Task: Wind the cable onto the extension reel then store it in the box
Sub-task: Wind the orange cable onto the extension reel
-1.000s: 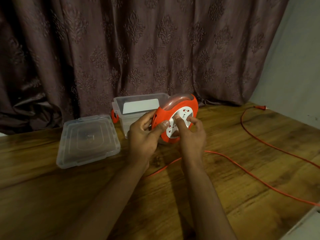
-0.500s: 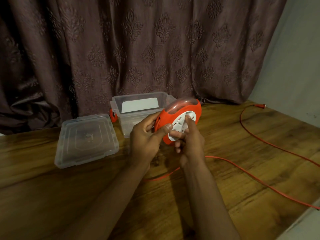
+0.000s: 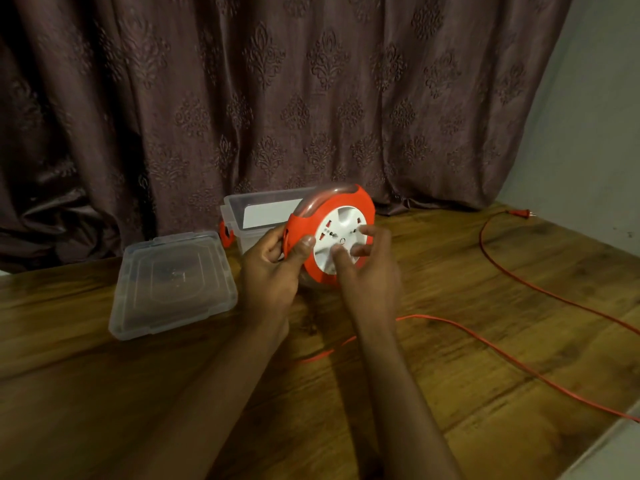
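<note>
Fingers of the right hand are touching the reel's white hub, left hand gripping its rim, while most cable is lying unwound near the open box.

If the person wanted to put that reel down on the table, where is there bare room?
Bare wood lies near the front edge, left of the arms and below the lid. Another patch sits between the two runs of cable. It is crowded around the box, reel and both hands.
</note>
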